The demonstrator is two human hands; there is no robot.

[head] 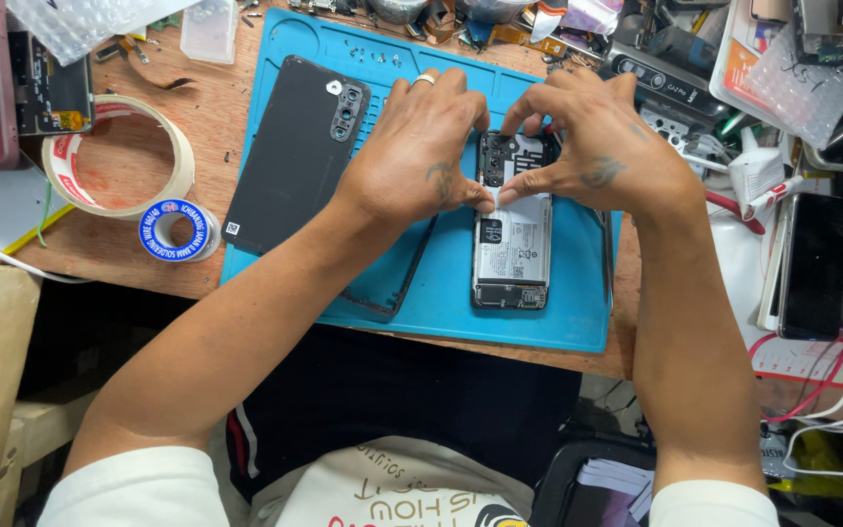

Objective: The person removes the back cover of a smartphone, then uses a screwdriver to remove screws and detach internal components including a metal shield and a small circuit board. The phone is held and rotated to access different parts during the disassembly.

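Both hands (500,156) pinching white tab (500,195), opened phone (512,244) mid-mat (558,312)

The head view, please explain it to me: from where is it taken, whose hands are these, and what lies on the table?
The camera sits on a person's head and looks down at that person's own two bare hands. Both work on an opened phone lying on a blue mat on a wooden table. The left hand and the right hand pinch a small white strip above the phone's battery. Left of the phone lie its dark back cover and a thin frame. Further left are a big tape roll and a small blue-and-white roll. Phones, cables and parts crowd the right side.
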